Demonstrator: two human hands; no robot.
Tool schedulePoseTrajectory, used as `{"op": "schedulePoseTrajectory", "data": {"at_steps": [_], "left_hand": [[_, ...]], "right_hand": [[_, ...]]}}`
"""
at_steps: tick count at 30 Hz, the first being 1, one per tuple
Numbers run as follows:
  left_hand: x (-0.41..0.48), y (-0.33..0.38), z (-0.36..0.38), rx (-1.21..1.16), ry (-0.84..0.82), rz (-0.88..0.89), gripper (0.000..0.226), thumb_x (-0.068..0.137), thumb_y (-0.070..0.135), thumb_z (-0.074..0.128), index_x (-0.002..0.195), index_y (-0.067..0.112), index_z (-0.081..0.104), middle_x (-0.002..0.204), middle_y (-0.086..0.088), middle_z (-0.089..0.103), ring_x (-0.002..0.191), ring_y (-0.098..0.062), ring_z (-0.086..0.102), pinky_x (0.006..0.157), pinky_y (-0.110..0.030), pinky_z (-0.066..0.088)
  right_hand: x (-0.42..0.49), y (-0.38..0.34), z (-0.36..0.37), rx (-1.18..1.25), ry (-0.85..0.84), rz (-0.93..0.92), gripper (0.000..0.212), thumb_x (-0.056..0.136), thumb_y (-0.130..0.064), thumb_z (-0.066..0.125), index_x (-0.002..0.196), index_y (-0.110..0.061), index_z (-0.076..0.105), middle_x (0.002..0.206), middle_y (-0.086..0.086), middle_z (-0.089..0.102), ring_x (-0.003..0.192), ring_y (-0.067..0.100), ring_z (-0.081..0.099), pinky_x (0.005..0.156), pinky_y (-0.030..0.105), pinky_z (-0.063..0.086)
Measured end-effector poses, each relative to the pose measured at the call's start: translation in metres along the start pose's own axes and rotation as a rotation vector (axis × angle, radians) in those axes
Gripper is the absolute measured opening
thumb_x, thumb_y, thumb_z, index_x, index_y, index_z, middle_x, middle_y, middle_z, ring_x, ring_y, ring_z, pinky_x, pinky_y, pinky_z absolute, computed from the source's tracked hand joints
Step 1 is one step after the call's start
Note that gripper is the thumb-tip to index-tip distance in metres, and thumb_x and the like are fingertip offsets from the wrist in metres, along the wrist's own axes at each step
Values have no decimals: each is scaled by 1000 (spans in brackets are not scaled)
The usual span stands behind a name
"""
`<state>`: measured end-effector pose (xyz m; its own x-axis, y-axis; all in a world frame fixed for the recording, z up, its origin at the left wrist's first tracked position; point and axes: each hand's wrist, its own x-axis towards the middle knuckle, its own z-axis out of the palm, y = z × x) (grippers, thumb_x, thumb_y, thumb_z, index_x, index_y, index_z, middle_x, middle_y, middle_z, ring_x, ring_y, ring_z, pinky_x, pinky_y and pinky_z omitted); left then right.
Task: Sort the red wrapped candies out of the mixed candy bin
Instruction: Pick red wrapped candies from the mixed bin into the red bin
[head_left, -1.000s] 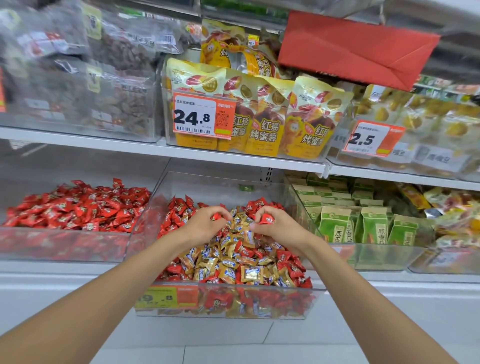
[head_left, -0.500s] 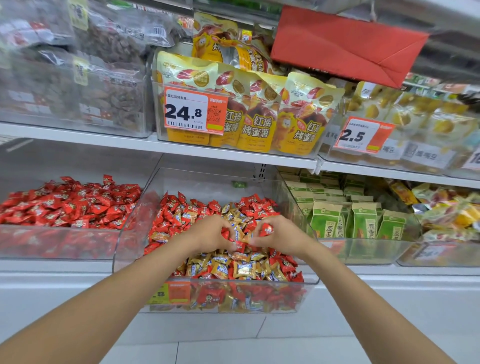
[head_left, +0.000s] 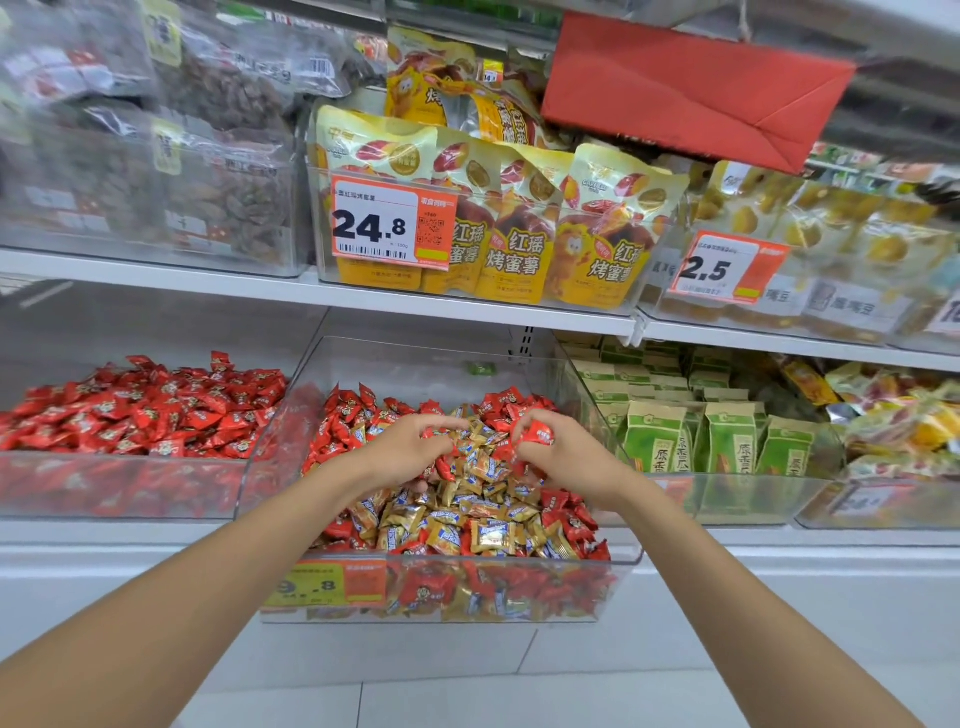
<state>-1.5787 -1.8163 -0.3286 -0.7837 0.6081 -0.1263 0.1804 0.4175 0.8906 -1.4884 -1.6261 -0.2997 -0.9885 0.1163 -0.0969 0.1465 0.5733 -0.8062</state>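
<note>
A clear plastic mixed candy bin (head_left: 447, 597) on the lower shelf holds red wrapped candies (head_left: 569, 519) and gold wrapped candies (head_left: 467, 525) piled together. Both my hands are in the pile. My right hand (head_left: 566, 457) is closed around several red candies, one showing at its fingertips (head_left: 537, 432). My left hand (head_left: 410, 449) rests on the pile with fingers curled and pinches a red candy. To the left, a second clear bin (head_left: 119, 488) holds only red wrapped candies (head_left: 145, 410).
Green snack packs (head_left: 727, 441) fill the bin to the right. The shelf above (head_left: 311, 293) carries yellow sweet-potato bags (head_left: 519, 223), price tags and bagged dried goods. A red paper sign (head_left: 691, 88) hangs overhead. White floor tiles lie below.
My two hands have moved closer together at the middle of the pile. The right hand keeps its red candies; the camera view has shifted slightly.
</note>
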Motion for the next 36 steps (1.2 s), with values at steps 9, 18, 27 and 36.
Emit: {"op": "schedulePoseTrajectory", "data": {"at_steps": [9,18,27,36], "left_hand": [[30,23,10,54,134,65,22,93,40,56,94,19,63,80,-12,60,67,-18,45,56,-22,37],[116,22,62,410,238,88,36,96,50,41,132,48,45,136,-1,49,99,-14,61,87,-34,50],[124,30,86,734,182,27,73,72,78,54,131,36,45,139,-2,38,119,-32,50,97,-41,46],[98,27,58,231,178,78,64,82,39,70,136,12,48,124,-9,56,88,-13,56,74,-24,45]], "right_hand": [[-20,-14,-59,190,239,-83,12,90,-3,56,89,-12,64,66,-1,59,53,12,49,45,20,35],[-10,29,-79,129,336,-47,8,90,-3,57,93,-6,64,72,3,57,44,-1,45,43,14,34],[-8,38,-85,221,303,-33,10,90,-3,56,93,-7,64,68,-1,58,49,4,50,46,15,37],[-14,21,-76,181,322,-65,14,87,-2,56,84,-14,64,66,-2,58,52,7,51,45,15,37]]}}
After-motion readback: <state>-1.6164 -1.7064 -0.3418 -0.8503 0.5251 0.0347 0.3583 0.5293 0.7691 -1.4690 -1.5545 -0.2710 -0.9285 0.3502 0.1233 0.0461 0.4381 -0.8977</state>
